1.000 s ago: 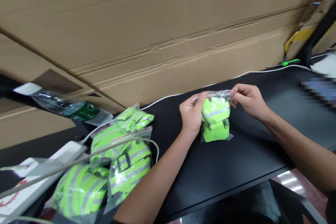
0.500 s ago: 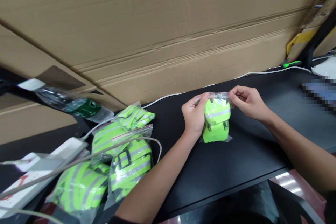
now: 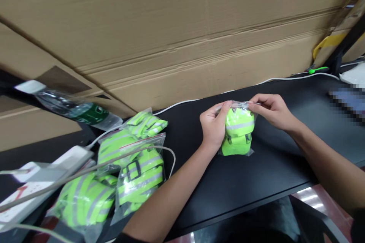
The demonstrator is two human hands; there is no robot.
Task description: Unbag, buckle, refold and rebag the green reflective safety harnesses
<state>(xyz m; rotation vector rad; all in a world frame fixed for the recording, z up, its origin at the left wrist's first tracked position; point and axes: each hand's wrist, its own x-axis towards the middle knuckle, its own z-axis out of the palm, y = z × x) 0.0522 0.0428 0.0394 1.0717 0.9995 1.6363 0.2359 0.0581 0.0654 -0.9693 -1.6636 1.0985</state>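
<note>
A clear plastic bag (image 3: 238, 126) with a folded neon-yellow reflective strap inside rests on the black table, its top edge turned away from me. At the left end of that edge, my left hand (image 3: 214, 123) pinches the plastic between thumb and fingers. My right hand (image 3: 269, 110) grips the right end the same way, thumb against bent fingers. Whether the bag's seal is closed, I cannot make out. Several similar bags of neon straps (image 3: 141, 176) lie in a heap left of my left forearm, one showing a black buckle.
A plastic bottle (image 3: 68, 104) with a green label lies slanted at the left. Below it are a white power strip (image 3: 65, 163) and a grey cable (image 3: 85, 171) crossing the heap. Cardboard (image 3: 182, 38) stands along the back. A blurred-out device (image 3: 348, 100) is at the right.
Both hands keep their hold on the bag's top edge. The right thumb and fingers have shifted slightly inward along it. The whole view has moved a little.
</note>
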